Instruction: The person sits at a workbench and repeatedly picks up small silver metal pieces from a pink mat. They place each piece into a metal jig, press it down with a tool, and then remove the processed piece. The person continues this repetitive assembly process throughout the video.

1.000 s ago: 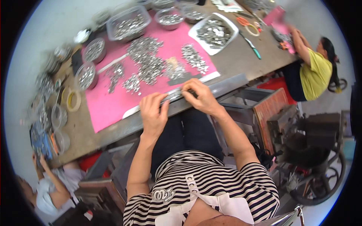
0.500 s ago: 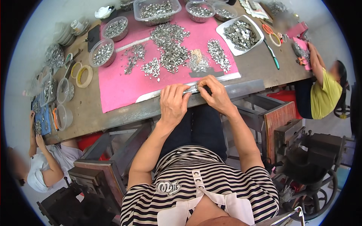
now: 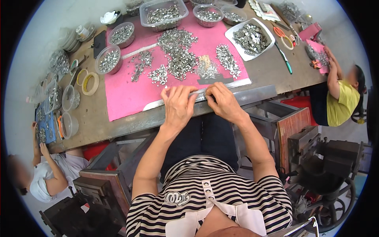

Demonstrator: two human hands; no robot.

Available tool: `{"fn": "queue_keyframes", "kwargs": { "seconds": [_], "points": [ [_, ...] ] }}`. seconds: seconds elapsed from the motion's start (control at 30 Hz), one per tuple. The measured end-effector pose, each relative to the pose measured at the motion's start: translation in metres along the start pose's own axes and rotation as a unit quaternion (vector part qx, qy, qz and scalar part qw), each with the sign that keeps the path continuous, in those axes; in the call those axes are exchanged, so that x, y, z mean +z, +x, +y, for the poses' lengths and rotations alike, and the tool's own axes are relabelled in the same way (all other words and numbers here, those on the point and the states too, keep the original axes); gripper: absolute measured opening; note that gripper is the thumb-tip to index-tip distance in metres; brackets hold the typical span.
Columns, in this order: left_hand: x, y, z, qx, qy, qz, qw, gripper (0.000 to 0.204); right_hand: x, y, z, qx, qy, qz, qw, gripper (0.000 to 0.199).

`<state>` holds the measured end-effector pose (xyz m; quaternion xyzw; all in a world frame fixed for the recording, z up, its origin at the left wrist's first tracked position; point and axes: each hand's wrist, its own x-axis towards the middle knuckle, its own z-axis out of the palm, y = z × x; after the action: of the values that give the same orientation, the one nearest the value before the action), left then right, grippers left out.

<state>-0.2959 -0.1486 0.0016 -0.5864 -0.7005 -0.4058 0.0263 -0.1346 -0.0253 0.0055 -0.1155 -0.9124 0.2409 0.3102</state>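
At the near edge of the bench my left hand and my right hand face each other, fingers bent. Between their fingertips lies a short silvery strip of small metal pieces. The left thumb and index finger pinch toward its left end, the other fingers lifted and slightly spread. My right fingers curl closed over its right end and hide part of it. Just beyond sit a heap of thin silvery pins and a dark grey flat bar. Loose metal links are heaped on the pink mat.
Around the mat stand clear tubs of metal parts and a white dish. Tape rolls lie left; orange-handled scissors and a green-handled tool lie right. Co-workers sit at the far left and the far right.
My left fingers have lifted and spread a little, and that hand sits slightly further left. The right hand has shifted slightly, its fingers still curled over the strip. The view has tilted a little.
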Motion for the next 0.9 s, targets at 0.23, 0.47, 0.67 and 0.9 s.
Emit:
{"fn": "queue_keyframes", "kwargs": {
  "seconds": [0.23, 0.47, 0.67, 0.9],
  "points": [
    [0.025, 0.068, -0.041, 0.137, 0.08, -0.069, 0.985, 0.01, 0.004, -0.001, -0.007, -0.037, -0.08, 0.004, 0.996, 0.014],
    [0.029, 0.093, -0.052, 0.184, 0.102, -0.201, 0.957, 0.011, -0.004, -0.005, 0.006, 0.02, -0.013, 0.044, 0.999, 0.013],
    [0.036, 0.095, -0.054, 0.237, 0.133, -0.223, 0.936, 0.012, 0.002, 0.012, 0.038, 0.003, -0.004, 0.027, 1.0, 0.013],
    [0.035, 0.097, -0.056, 0.303, 0.186, -0.251, 0.9, 0.02, 0.011, 0.035, 0.088, -0.057, 0.026, -0.101, 0.993, 0.008]
  ]
}}
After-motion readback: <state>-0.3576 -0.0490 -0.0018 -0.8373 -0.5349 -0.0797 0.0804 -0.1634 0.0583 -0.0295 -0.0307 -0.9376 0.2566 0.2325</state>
